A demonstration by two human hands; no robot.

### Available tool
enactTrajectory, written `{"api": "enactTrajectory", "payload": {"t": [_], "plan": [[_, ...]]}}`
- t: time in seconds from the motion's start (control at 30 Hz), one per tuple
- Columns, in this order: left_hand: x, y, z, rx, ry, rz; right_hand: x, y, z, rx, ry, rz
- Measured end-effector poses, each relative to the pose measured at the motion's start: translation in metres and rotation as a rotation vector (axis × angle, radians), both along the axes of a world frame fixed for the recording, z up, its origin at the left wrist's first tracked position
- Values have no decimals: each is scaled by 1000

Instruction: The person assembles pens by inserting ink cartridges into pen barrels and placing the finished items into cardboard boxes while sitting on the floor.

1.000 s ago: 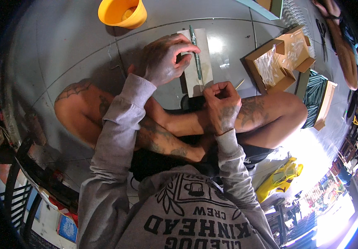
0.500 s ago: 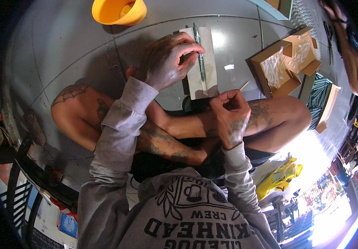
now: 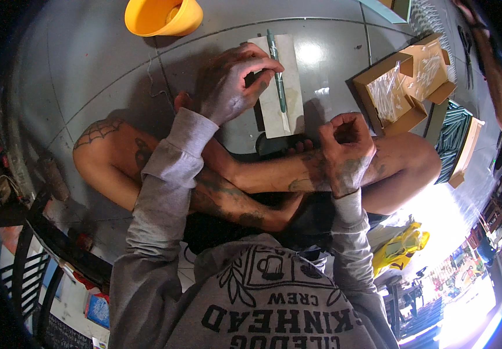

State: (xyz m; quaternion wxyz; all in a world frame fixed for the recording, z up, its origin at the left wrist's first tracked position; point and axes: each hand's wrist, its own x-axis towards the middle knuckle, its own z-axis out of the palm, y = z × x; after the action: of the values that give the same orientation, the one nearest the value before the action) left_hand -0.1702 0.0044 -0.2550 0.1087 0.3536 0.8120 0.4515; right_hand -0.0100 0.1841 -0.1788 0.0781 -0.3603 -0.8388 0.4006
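The left hand (image 3: 227, 81) pinches a stick (image 3: 281, 96) on a board (image 3: 294, 107). The right hand (image 3: 347, 151) is curled closed above a leg (image 3: 411, 160), contents unclear. Rightward stand a carton (image 3: 409, 119) and a stick box (image 3: 466, 152); ahead, a bucket (image 3: 188, 22).

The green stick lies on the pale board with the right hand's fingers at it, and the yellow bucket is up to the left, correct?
No: in the head view it's the left hand whose fingers are at the green stick; the right hand is apart. The pale board and yellow bucket are as you say.
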Motion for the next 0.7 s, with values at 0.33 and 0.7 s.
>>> {"api": "enactTrajectory", "payload": {"t": [0.33,0.7], "plan": [[-1,0,0,1,-41,13,-8,-18,2,411,110,329],[-2,1,6,29,-193,-35,-24,-41,-23,164,136,268]]}}
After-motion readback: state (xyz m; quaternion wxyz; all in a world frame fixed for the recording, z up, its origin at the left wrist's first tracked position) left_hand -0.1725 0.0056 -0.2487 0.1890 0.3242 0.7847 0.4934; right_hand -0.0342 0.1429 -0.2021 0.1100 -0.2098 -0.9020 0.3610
